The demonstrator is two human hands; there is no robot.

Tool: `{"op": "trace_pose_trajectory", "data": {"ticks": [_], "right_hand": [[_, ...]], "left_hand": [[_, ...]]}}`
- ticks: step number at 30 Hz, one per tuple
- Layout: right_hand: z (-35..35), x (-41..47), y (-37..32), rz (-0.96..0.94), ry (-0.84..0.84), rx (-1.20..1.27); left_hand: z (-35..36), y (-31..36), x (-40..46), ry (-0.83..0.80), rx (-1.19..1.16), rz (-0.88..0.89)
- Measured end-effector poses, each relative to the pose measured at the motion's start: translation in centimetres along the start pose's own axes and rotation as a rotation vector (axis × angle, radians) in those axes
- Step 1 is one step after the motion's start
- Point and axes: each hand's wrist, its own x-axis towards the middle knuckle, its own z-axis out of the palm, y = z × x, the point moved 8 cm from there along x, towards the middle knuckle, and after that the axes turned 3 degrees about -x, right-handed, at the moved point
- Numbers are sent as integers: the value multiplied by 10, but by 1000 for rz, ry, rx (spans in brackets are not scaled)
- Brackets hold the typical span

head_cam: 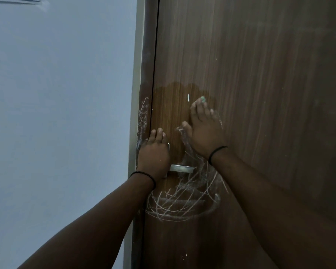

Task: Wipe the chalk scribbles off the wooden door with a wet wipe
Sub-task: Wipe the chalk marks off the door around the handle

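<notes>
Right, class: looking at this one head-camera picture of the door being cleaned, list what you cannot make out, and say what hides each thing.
- Wet wipe: not visible; if present, it is under the right hand pressed on the door.
- Door handle: its left part and plate are covered by the left hand.
- Chalk scribbles: partly hidden behind both hands and wrists.
- Frame on the wall, top left: cut off by the picture edge.

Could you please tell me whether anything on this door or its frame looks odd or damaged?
White chalk scribbles cover the brown wooden door below the silver metal handle, and more run up the frame edge. A darker wet patch sits above both hands, with a small white fleck in it, possibly a chip.
</notes>
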Motion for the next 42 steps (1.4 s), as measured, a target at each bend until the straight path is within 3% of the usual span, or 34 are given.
{"op": "trace_pose_trajectory", "data": {"ticks": [4,8,11,21,24,31,36,42], "right_hand": [[14,-23,-7,-116,-34,-45],[-1,-16,22,64,20,-33],[-14,20,6,95,40,39],[-12,52,-92,-336,-14,-33],[-20,56,-75,-273,22,-47],[-10,2,15,155,106,24],[28,-55,-1,-23,-38,36],[17,-25,-15,-78,-18,28]], "left_hand": [[-2,0,-4,39,-11,22],[-3,1,-9,96,-6,86],[-13,-3,5,165,-36,77],[-15,0,7,172,-82,135],[-9,-3,7,145,-92,130],[-6,-4,8,146,-75,82],[-5,2,2,159,-92,66],[3,1,-6,133,-86,78]]}}
